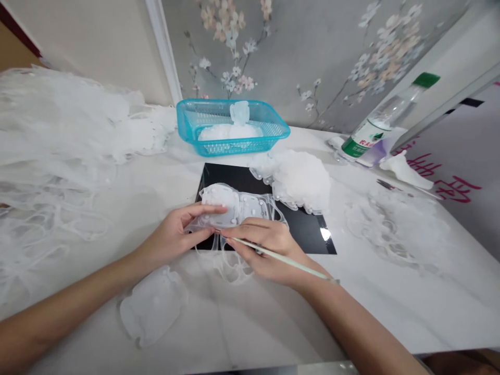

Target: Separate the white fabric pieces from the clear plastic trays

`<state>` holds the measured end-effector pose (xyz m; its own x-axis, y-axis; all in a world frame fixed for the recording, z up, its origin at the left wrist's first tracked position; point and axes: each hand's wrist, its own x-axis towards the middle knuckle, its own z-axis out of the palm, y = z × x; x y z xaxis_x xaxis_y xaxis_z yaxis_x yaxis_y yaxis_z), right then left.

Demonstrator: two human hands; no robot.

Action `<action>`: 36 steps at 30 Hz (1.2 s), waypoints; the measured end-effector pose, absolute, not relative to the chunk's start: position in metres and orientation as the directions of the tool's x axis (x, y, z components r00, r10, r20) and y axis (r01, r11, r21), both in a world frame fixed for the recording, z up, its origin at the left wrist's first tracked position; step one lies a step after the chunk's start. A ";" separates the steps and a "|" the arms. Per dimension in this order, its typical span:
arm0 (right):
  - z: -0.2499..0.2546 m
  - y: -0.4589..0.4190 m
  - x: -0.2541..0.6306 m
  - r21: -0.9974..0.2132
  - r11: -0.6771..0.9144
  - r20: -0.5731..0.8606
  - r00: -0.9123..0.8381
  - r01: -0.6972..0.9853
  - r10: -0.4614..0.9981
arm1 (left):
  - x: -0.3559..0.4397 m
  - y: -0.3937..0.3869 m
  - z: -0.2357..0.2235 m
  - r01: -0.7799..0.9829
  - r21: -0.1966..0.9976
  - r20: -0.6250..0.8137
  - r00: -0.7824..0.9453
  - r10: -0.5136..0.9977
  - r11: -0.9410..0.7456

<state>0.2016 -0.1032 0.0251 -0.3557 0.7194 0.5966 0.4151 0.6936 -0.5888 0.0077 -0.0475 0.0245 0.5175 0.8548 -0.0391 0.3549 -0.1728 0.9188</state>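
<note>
A translucent white soft plastic piece [222, 200] with rounded panels and small holes lies on a black board [308, 232]. My left hand [177, 226] holds its left side, index finger across the top and thumb at the front edge. My right hand [269, 245] grips a slim pale green stick-like tool [289, 260], whose tip is hidden by my fingers close to my left thumb. Thin clear strips [230, 265] hang from the piece toward me. A stack of similar white pieces [302, 179] sits on the board's far right corner.
Behind the board stands a blue plastic basket [234, 148] with white pieces inside. A large heap of translucent sheets [70, 125] covers the left. One loose piece [154, 304] lies in front. Clear scraps [394, 229] and a green-capped bottle [371, 130] are at right.
</note>
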 end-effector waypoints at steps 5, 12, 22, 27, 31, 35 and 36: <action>0.022 -0.103 0.201 -0.549 0.693 0.578 -0.386 0.468 0.719 | 0.009 -0.050 0.023 0.369 0.901 0.000 0.523 0.852 -0.227; 0.019 -0.102 0.201 -0.530 0.700 0.571 -0.410 0.479 0.712 | 0.010 -0.054 0.025 0.389 0.876 0.039 0.534 0.844 -0.286; 0.012 -0.107 0.197 -0.243 0.726 0.482 -0.569 0.643 0.666 | 0.009 -0.056 0.025 0.403 0.822 0.099 0.594 0.798 -0.402; 0.014 -0.108 0.192 -0.191 0.709 0.473 -0.569 0.679 0.672 | 0.008 -0.055 0.024 0.409 0.808 0.108 0.605 0.789 -0.424; 0.016 -0.107 0.189 -0.198 0.701 0.444 -0.575 0.685 0.687 | 0.010 -0.056 0.026 0.398 0.811 0.115 0.610 0.784 -0.429; 0.013 -0.106 0.190 -0.194 0.700 0.413 -0.590 0.688 0.694 | 0.011 -0.060 0.027 0.388 0.807 0.123 0.627 0.769 -0.445; 0.012 -0.105 0.191 -0.201 0.704 0.413 -0.592 0.682 0.692 | 0.011 -0.060 0.028 0.392 0.806 0.121 0.625 0.771 -0.444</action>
